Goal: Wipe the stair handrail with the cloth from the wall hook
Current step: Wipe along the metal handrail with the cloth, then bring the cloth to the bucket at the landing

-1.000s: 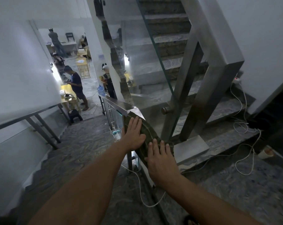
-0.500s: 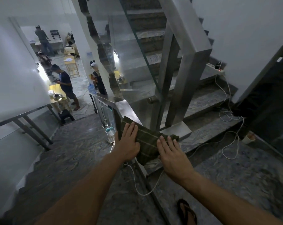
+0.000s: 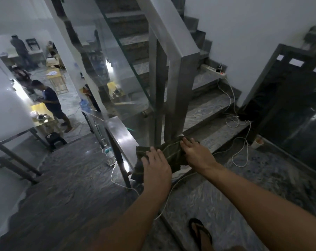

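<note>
A dark green checked cloth lies draped over the near end of the steel stair handrail, at the foot of the tall steel post. My left hand presses flat on the cloth's left part, fingers spread. My right hand lies flat on its right part next to the post. Part of the cloth hangs down over the rail's left side below my left hand. The rail under the cloth is hidden.
A glass balustrade panel rises behind the rail. White cables trail over the marble steps from a power strip. A dark door stands at right. Stairs descend at left toward several people. My sandalled foot is below.
Both hands have slid the cloth along the rail toward me and to the right, up to the foot of the tall post. More shiny bare rail shows behind the cloth.
</note>
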### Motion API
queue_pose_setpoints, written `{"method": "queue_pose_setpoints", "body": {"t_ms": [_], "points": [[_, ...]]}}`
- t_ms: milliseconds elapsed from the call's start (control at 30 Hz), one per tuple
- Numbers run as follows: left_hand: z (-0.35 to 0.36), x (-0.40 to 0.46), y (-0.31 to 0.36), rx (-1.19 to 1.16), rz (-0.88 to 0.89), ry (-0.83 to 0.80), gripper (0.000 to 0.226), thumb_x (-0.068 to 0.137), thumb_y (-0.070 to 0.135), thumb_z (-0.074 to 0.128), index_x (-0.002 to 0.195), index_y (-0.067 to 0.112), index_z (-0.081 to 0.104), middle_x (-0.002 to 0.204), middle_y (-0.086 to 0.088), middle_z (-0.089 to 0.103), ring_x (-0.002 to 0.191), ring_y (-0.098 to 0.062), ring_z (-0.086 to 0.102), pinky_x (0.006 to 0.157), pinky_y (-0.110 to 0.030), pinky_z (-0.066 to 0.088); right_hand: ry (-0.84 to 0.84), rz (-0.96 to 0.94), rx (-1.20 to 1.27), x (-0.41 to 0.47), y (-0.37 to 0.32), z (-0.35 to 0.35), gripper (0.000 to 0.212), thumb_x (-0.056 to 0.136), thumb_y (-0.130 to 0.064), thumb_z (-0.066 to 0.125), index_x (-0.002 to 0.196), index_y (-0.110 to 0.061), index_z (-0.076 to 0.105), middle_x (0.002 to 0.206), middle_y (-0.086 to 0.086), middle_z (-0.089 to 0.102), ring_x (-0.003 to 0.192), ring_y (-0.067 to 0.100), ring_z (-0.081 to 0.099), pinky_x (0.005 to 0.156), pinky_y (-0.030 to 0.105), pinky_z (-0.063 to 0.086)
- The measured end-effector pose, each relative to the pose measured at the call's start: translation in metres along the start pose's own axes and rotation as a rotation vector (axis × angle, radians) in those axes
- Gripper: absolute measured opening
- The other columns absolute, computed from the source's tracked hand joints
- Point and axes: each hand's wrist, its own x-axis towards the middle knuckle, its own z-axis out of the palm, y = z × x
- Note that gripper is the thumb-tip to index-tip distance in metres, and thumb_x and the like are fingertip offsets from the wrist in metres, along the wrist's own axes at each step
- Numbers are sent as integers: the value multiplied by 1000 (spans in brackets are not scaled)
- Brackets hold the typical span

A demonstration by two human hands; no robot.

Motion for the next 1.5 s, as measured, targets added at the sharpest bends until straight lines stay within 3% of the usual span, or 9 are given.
{"method": "queue_pose_setpoints", "body": {"t_ms": [167,267,367,700,967,1133,1233,1333,1500], "points": [[0,5,15,47,81,14,56,75,20,75,122,-6,57,120,-30,62,102,-40,62,85,-51,52,170,-78,91,1,19,1,33,90,-16,54,120,-3,57,121,22,62,95,36,64,83,41,51],[-6,8,19,34,132,33,50,82,18,69,125,-2,55,122,-26,62,108,-38,59,90,-49,49,220,-84,137,-7,33,2,18,89,-14,54,100,-6,66,99,15,69,82,31,66,73,34,50],[-11,14,26,7,242,79,42,94,19,52,132,1,48,133,-23,54,123,-36,48,105,-47,37,121,11,115,-25,54,1,17,85,-23,59,96,-13,68,96,9,69,86,27,65,73,33,48],[-33,55,94,-25,623,-17,27,97,33,43,113,17,57,114,-9,64,107,-26,53,93,-39,39,69,264,132,-114,133,-15,18,81,-25,63,98,-23,56,97,-1,60,86,16,52,73,30,35],[-55,132,199,-321,684,-374,17,91,27,54,106,21,61,99,-3,64,89,-18,61,77,-35,51,103,551,258,-149,243,-20,19,86,-17,55,102,-29,57,97,-5,49,87,15,48,68,30,37],[-71,179,288,-319,761,-381,9,85,27,63,83,32,56,77,10,55,70,-3,52,55,-19,34,134,672,376,-165,324,-30,22,89,-18,49,105,-31,56,104,-6,52,95,15,50,78,34,41],[-89,204,349,-324,766,-423,6,84,27,64,88,29,60,87,5,60,79,-8,57,59,-22,38,117,704,457,-177,374,-44,19,90,-19,40,96,-35,49,104,-2,54,97,19,52,84,39,44],[-110,222,407,-364,775,-471,5,87,24,61,89,28,58,88,5,59,79,-7,57,60,-21,40,127,718,460,-193,418,-66,16,91,-18,35,101,-22,46,104,8,53,100,28,53,86,41,41],[-147,249,484,-327,879,-409,7,87,24,59,94,23,60,96,-2,63,87,-17,61,79,-38,53,138,785,460,-216,476,-115,22,90,-50,44,95,-29,43,93,-3,49,87,17,51,76,40,44]]}}
